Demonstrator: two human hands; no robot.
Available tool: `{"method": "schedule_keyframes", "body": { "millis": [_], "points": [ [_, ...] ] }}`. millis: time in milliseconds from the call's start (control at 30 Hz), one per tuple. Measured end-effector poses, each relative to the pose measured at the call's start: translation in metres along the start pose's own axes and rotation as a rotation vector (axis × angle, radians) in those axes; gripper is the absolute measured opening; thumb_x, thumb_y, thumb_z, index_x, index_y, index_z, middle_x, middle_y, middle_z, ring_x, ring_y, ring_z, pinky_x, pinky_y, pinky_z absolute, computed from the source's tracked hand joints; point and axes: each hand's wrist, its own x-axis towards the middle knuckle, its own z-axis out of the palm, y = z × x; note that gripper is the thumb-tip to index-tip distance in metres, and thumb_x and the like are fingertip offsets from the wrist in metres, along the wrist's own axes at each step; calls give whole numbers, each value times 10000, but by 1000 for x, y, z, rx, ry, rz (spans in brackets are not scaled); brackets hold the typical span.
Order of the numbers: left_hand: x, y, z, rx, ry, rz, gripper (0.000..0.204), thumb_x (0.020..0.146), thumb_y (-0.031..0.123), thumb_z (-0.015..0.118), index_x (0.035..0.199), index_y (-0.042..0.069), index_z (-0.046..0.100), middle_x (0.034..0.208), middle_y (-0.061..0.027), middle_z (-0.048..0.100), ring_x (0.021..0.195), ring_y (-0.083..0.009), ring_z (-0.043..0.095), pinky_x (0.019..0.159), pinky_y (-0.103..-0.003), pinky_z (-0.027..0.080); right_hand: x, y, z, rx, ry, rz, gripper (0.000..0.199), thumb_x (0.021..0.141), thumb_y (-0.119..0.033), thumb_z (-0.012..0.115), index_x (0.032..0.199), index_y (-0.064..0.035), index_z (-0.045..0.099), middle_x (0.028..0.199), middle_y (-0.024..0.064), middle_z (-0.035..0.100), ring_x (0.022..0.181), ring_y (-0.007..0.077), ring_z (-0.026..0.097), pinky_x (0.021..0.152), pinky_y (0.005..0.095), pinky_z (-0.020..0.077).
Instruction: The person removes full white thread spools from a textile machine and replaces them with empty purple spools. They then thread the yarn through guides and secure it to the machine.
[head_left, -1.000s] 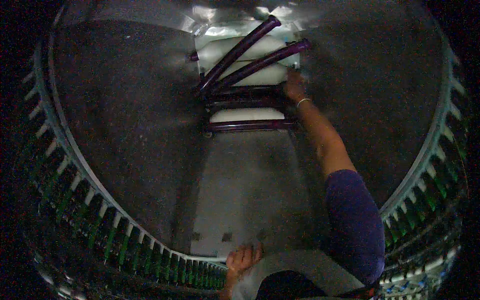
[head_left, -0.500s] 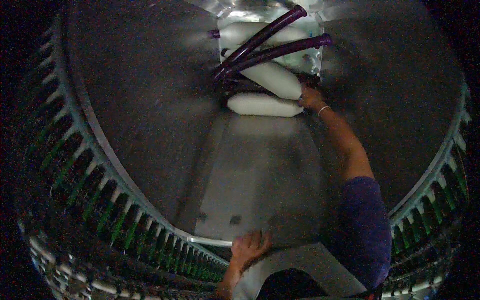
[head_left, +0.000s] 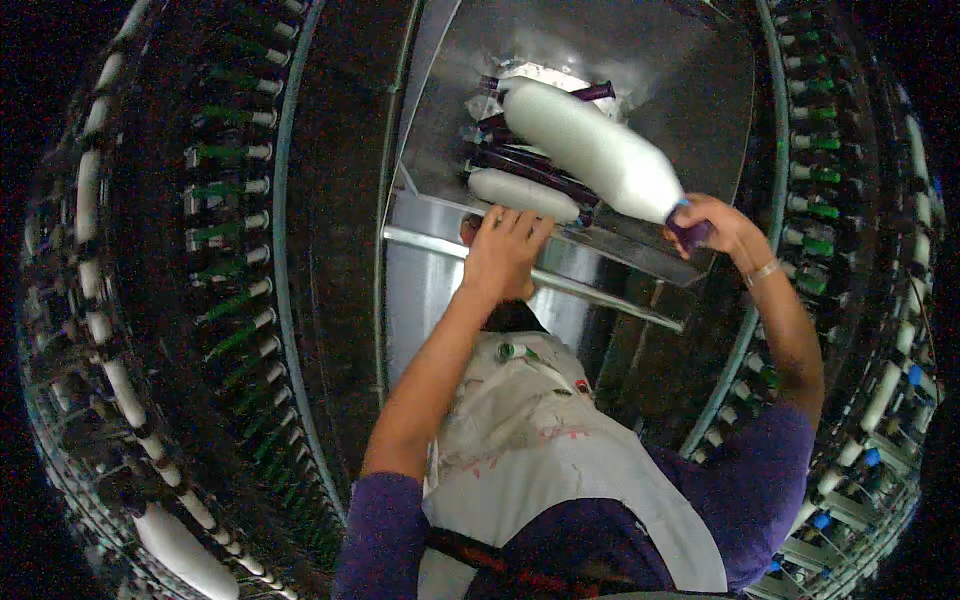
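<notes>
The right hand grips the purple end of one large white bobbin, tilted over a metal bin, as the left hand, fingers slightly spread, lies at its near edge. Below, one white roll and several dark tubes, too overlapped to count, crowd the bin beside bare right-hand wall, two rows of green spindles flanking it.

Bobbin across bin, open room upper right
</notes>
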Motion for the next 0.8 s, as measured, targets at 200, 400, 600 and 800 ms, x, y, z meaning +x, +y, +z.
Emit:
{"method": "schedule_keyframes", "body": {
  "millis": [200,400,600,800],
  "points": [
    [55,-31,42,-88,49,-4,1152,460,367,894,1458,88,389,1373,-156,501,1317,-320,434,1158,-473,251,-78,12,78,199,149,-301,728,610,-197,707,1198,165,477,767,188,602,612,275,659,550,402,596],
    [85,-56,-40,-1731,399,4,1302,615,717,779,1559,92,137,1502,-125,362,1409,-263,309,1169,-451,227,4,-18,137,22,-14,-533,655,604,-428,752,999,74,605,720,148,642,602,252,623,574,370,528],
    [50,-153,-116,-2111,480,-27,1204,672,798,637,1538,78,211,1532,-92,367,1395,-261,356,1136,-472,291,70,-70,216,136,-200,-389,641,673,-391,733,1103,56,571,857,135,633,700,238,615,625,356,505],
    [32,-169,-167,-2087,824,-170,895,887,535,640,1528,68,225,1536,-93,350,1401,-257,354,1142,-475,292,129,-149,244,117,-767,-378,590,697,-316,712,1117,70,564,803,116,591,684,202,575,622,332,487]
  ]
}}
